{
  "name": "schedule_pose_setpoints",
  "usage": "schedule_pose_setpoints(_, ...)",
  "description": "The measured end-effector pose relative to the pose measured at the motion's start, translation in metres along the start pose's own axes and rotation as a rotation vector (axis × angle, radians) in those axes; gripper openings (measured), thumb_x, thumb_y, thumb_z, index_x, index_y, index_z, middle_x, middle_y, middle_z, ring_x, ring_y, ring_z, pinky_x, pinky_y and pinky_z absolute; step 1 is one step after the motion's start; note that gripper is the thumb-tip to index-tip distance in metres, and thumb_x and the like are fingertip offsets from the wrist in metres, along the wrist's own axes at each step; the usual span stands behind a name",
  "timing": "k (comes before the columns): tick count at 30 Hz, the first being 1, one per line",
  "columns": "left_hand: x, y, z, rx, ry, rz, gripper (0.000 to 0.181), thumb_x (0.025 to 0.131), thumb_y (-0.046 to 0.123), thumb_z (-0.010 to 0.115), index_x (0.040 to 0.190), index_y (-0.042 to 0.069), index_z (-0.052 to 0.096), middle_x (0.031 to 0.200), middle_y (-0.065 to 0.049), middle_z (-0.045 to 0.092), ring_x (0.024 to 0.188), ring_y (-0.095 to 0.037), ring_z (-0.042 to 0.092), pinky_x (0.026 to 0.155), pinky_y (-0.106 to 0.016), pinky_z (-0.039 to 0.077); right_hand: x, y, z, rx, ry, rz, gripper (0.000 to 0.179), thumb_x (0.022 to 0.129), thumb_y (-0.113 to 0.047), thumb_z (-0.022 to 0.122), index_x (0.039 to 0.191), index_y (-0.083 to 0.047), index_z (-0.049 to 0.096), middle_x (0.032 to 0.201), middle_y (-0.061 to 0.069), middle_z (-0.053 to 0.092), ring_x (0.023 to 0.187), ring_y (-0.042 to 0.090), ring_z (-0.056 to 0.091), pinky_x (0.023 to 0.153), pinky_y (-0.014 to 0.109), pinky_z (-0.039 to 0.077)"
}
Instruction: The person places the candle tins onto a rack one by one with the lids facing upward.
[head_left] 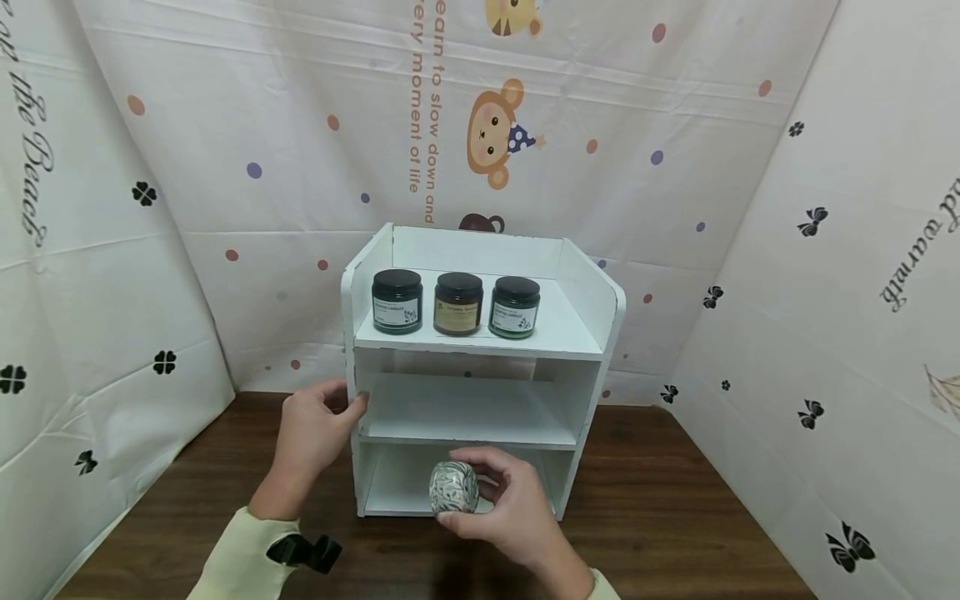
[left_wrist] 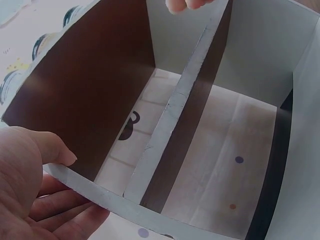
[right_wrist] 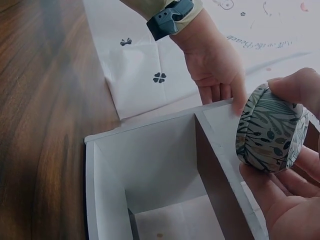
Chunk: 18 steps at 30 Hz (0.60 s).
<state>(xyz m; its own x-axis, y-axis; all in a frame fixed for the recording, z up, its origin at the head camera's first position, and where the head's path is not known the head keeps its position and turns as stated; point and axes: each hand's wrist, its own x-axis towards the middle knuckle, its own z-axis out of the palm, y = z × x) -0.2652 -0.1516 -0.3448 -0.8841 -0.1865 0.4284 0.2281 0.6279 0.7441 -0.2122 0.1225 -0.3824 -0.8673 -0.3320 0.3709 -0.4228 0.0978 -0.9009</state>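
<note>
In the head view a small white shelf unit [head_left: 480, 351] with open compartments stands on the table. My left hand [head_left: 311, 429] grips its left side panel [left_wrist: 125, 209]; in the left wrist view the thumb lies inside and the fingers outside. In front of the bottom compartment my right hand [head_left: 517, 504] holds a small rounded tin [head_left: 452, 489] between thumb and fingers. Green and dark leaves on white cover the tin [right_wrist: 270, 131], as the right wrist view shows up close. Part of its far side is hidden by the fingers.
On the top shelf three dark-lidded candle jars stand in a row: a left jar [head_left: 397, 302], an amber middle jar [head_left: 457, 304] and a green right jar [head_left: 514, 307]. Printed white cloth [head_left: 285, 192] hangs behind and beside the brown wooden table [head_left: 660, 508].
</note>
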Motion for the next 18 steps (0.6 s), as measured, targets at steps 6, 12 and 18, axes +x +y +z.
schedule_pose_setpoints(6, 0.0006, -0.0010, 0.0004, -0.001, 0.003, 0.002, 0.030, 0.094, 0.025, 0.070, 0.114, 0.003, 0.076, 0.102, -0.018, 0.078, 0.092, -0.029, 0.073, 0.081, -0.048, 0.061, 0.0006, -0.0044, -0.0030, -0.070, 0.004, -0.017, 0.055, 0.071, -0.014, 0.093, 0.121, -0.013, 0.071, 0.114, 0.004, 0.074, 0.099, 0.013, 0.071, 0.089, 0.028, 0.058)
schedule_pose_setpoints(12, 0.0009, -0.0011, 0.0004, 0.002, -0.002, -0.002, 0.031, 0.095, 0.025, 0.070, 0.115, 0.003, 0.076, 0.104, -0.018, 0.077, 0.094, -0.030, 0.073, 0.082, -0.048, 0.061, 0.0006, -0.0057, -0.0041, -0.072, 0.011, -0.017, 0.054, 0.070, -0.014, 0.094, 0.119, -0.015, 0.072, 0.113, 0.005, 0.074, 0.096, 0.013, 0.071, 0.087, 0.028, 0.059)
schedule_pose_setpoints(18, 0.0008, -0.0015, -0.0006, 0.011, -0.007, 0.002, 0.031, 0.095, 0.026, 0.069, 0.115, 0.003, 0.075, 0.106, -0.019, 0.077, 0.095, -0.031, 0.073, 0.083, -0.049, 0.061, 0.0005, -0.0049, -0.0032, -0.052, 0.020, -0.038, 0.053, 0.070, -0.012, 0.093, 0.118, -0.015, 0.071, 0.112, 0.007, 0.073, 0.097, 0.014, 0.070, 0.087, 0.028, 0.059)
